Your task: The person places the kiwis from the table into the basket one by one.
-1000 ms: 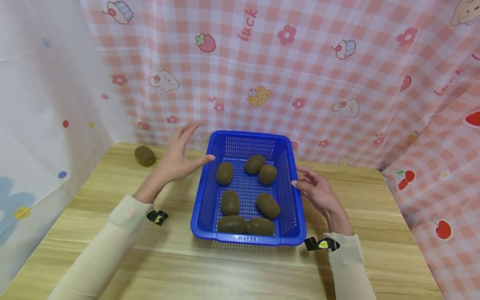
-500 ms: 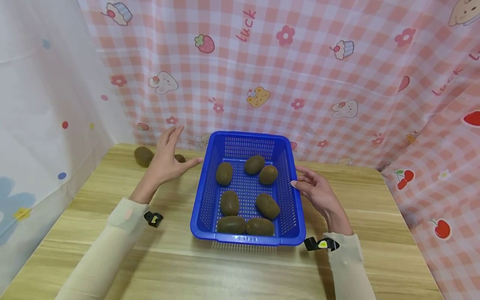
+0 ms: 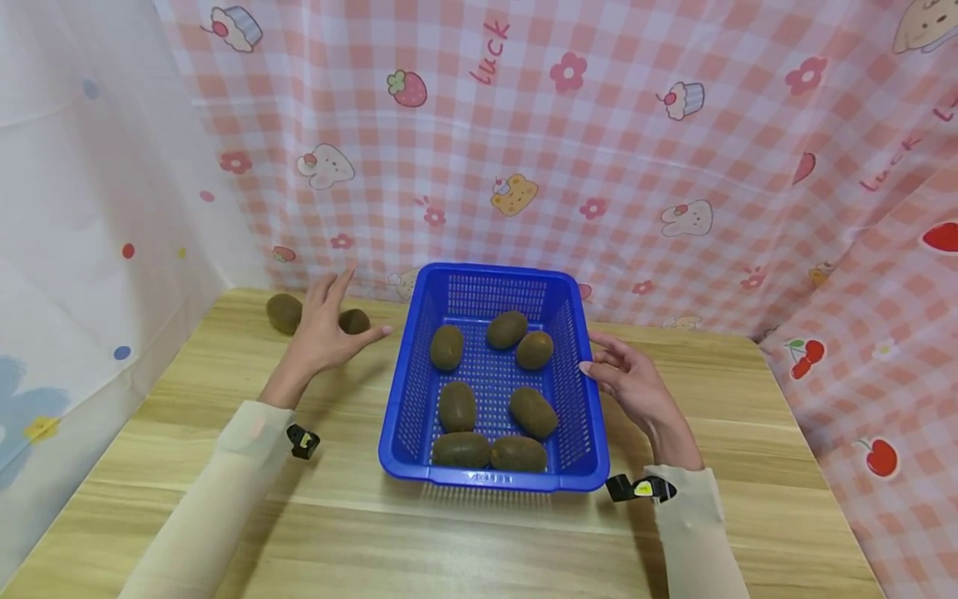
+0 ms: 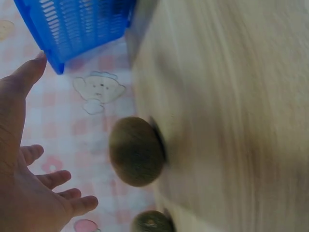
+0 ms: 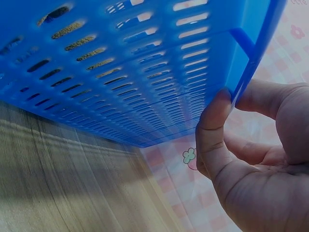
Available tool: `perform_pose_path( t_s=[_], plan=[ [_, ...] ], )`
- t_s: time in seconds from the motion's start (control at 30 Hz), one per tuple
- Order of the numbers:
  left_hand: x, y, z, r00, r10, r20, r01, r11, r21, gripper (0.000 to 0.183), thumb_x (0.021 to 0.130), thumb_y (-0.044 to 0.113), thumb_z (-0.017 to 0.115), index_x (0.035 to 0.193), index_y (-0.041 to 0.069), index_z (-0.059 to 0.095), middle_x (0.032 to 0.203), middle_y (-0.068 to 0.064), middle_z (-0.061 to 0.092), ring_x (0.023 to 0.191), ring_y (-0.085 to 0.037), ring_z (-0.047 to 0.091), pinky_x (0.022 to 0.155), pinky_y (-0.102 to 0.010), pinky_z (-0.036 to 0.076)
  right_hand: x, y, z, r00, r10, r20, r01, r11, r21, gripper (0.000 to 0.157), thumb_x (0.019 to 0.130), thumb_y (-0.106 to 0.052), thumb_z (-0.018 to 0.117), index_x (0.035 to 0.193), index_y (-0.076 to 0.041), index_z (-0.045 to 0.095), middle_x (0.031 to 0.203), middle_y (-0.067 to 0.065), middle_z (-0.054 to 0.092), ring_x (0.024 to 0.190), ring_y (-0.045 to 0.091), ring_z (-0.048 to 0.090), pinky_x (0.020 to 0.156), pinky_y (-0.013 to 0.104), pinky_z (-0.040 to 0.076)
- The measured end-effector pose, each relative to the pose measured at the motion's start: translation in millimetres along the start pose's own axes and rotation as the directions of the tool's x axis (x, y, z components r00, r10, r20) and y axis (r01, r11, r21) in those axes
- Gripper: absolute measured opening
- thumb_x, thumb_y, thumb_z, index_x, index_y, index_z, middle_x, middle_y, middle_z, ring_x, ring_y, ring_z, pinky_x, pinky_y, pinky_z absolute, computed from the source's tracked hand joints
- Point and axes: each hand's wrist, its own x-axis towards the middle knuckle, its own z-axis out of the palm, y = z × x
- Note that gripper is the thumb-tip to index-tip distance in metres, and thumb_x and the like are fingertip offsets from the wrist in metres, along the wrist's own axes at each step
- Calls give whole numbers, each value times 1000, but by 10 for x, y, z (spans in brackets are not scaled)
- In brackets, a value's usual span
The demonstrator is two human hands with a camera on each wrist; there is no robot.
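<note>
A blue plastic basket with slotted walls holds several brown kiwis. My right hand pinches its right rim between thumb and fingers, as the right wrist view also shows. My left hand is left of the basket with thumb and fingers spread. Just beyond that palm, a kiwi lies on the table; in the left wrist view, a gap shows between it and the fingers. Another kiwi lies farther left, partly covered by the left hand.
The wooden table meets a pink checked cloth hanging behind it. A white cloth hangs on the left, and more checked cloth hangs on the right.
My left hand has moved left, away from the basket's rim, to the kiwi on the table. That kiwi, hidden at first, now shows between thumb and fingers. The right hand stays on the rim.
</note>
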Motion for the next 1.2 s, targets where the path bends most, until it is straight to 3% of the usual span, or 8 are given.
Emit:
perform_pose_path(
  t_s=[0.4, 0.6, 0.87, 1.2],
  plan=[
    [32, -241, 107, 995, -75, 73, 78, 996, -45, 106, 87, 53, 78, 166, 16, 17, 166, -30, 19, 152, -53, 21, 116, -75, 27, 5, 7, 5, 1000, 1, -7, -1, 1000, 7, 62, 99, -9, 66, 156, -5, 40, 104, -2, 65, 88, 7, 66, 82, 22, 59],
    [57, -337, 154, 992, -90, 92, 98, 992, -84, 100, 91, 40, 77, 165, 9, 18, 167, -29, 21, 152, -53, 21, 121, -70, 24, 0, -2, 5, 1000, 1, -5, -1, 1000, -2, 62, 99, -9, 66, 156, -6, 40, 103, -2, 65, 88, 7, 66, 82, 22, 58],
    [73, -430, 178, 985, -107, 137, 116, 992, -55, 68, 98, 17, 69, 155, -2, 39, 154, -32, 44, 143, -51, 39, 118, -63, 34, -4, -10, 5, 1000, -3, -6, 2, 1000, -17, 61, 99, -9, 66, 155, -6, 41, 103, -3, 66, 88, 7, 66, 82, 22, 58],
    [55, -471, 168, 984, -118, 132, 127, 990, -63, 57, 98, 16, 67, 150, 0, 49, 153, -29, 47, 143, -49, 41, 116, -62, 37, 0, -3, 9, 1000, -9, -4, 9, 1000, -3, 62, 99, -8, 66, 155, -5, 41, 102, -4, 67, 88, 7, 67, 82, 22, 58]
  ],
)
